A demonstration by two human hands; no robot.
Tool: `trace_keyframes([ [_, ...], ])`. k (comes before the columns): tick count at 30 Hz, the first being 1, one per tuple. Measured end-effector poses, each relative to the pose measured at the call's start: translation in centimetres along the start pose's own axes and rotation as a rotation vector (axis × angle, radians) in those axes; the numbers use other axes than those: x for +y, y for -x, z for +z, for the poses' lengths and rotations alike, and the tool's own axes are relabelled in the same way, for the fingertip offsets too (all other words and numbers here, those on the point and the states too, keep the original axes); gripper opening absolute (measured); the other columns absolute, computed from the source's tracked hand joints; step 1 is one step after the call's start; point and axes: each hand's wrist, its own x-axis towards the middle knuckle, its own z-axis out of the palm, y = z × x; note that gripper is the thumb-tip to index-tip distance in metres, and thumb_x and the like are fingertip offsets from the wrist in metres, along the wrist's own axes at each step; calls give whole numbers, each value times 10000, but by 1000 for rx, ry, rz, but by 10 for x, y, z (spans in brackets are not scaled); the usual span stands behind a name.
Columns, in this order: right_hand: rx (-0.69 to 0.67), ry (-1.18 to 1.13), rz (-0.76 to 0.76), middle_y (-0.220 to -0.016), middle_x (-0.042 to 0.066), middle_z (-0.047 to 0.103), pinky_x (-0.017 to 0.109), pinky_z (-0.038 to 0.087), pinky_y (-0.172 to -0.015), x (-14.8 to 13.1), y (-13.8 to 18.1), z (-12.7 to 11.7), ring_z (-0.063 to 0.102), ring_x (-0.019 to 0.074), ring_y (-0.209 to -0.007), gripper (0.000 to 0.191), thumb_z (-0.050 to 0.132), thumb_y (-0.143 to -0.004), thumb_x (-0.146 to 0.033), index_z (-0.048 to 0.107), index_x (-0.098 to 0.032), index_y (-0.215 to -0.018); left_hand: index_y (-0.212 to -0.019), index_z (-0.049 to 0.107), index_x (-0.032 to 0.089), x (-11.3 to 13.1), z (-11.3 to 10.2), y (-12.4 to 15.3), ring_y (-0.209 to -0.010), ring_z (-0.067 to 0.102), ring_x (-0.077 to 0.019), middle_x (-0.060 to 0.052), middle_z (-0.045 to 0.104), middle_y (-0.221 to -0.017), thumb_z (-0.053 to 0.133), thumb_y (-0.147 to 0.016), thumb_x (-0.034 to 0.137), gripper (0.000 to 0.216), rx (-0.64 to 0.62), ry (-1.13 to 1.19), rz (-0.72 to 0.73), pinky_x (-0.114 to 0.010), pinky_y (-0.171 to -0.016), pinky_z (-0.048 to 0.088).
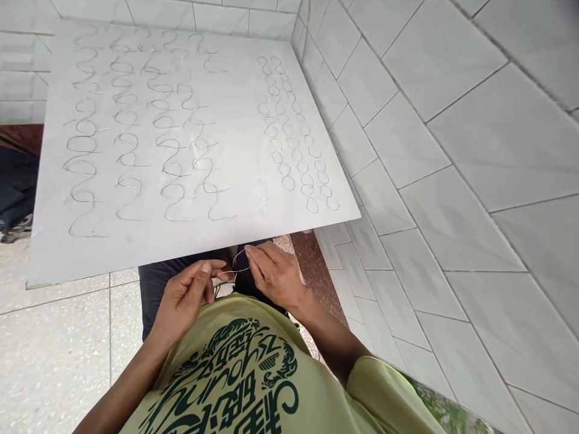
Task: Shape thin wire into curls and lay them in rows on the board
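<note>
Both my left hand (187, 295) and my right hand (274, 278) are held low in front of my chest, and their fingertips pinch a thin bent wire (240, 261). That wire forms a small oval loop between the hands, with a fainter curl near my left fingers. Just beyond the hands lies the front edge of a white board (239, 135). On it rest several wavy wire pieces (124, 135) in columns. Chains of small wire loops (289, 135) run down its right side.
The white board leans against a white tiled wall (434, 181) on the right. Below it are a speckled stone floor (54, 337) and my dark trousers (158, 295). A dark bag (15, 187) stands at the left edge. Green foliage (443, 410) shows at bottom right.
</note>
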Motion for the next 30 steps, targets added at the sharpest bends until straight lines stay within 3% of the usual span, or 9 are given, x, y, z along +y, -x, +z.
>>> trace_keyframes([
  [2, -39, 29, -52, -933, 105, 728, 333, 541, -709, 2, -4, 1, 671, 212, -835, 245, 569, -1003, -120, 665, -138, -1228, -1181, 736, 233, -2, -4, -1, -578, 525, -95, -39, 743, -928, 543, -1020, 470, 345, 3, 57, -60, -225, -539, 454],
  [5, -85, 53, -128, -903, 98, 710, 327, 519, -678, 3, -13, 2, 652, 212, -824, 221, 578, -999, -127, 671, -121, -1199, -1134, 764, 237, -6, -8, -7, -576, 552, -96, -39, 750, -910, 724, -908, 450, 313, -121, 130, -157, -213, -502, 440],
  [8, -112, 37, -156, -891, 87, 708, 323, 518, -685, 2, -21, 3, 643, 203, -816, 224, 549, -1019, -141, 663, -134, -1212, -1058, 792, 222, -7, -9, -12, -585, 611, -124, -38, 744, -835, 774, -864, 419, 278, -191, 202, -189, -230, -509, 484],
  [10, -69, 7, -101, -935, 99, 720, 322, 530, -722, -1, -24, 0, 654, 205, -855, 242, 549, -1033, -177, 641, -136, -1252, -1033, 795, 213, -7, -7, -13, -590, 641, -139, -28, 735, -774, 757, -879, 413, 256, -133, 212, -167, -255, -552, 537],
  [13, 43, -32, 71, -970, 117, 732, 325, 533, -758, -9, -21, -4, 666, 209, -873, 216, 572, -1038, -249, 650, -136, -1205, -1036, 787, 215, -6, -1, -11, -622, 679, -145, -21, 754, -785, 728, -909, 407, 238, 63, 148, -95, -277, -627, 590],
  [16, -14, -29, 182, -812, 73, 709, 301, 474, -651, -20, -16, 0, 637, 179, -714, 220, 576, -1044, -345, 685, -156, -1014, -1050, 781, 217, -5, 7, -9, -681, 713, -151, -19, 776, -854, 708, -929, 393, 226, 220, 55, 4, -284, -683, 612],
  [21, -136, 113, 173, -653, 35, 652, 317, 324, -560, -30, -16, 25, 585, 148, -594, 428, 506, -1073, -422, 618, -177, -740, -1119, 773, 232, -13, 19, -8, -750, 739, -161, -16, 791, -932, 660, -965, 329, 215, 289, -123, 198, -298, -747, 615],
  [25, -160, 124, 153, -685, 36, 675, 319, 319, -595, -33, -21, 33, 607, 146, -622, 424, 453, -1097, -362, 606, -178, -747, -1121, 758, 236, -21, 21, -8, -829, 750, -175, -20, 788, -1000, 647, -966, 285, 198, 363, -239, 298, -304, -805, 602],
  [30, -180, 122, 159, -734, 58, 697, 314, 332, -594, -35, -25, 33, 629, 169, -660, 383, 475, -1086, -402, 619, -169, -820, -1101, 716, 235, -23, 19, -5, -821, 743, -179, -16, 779, -966, 618, -977, 294, 170, 352, -247, 257, -305, -798, 594],
])
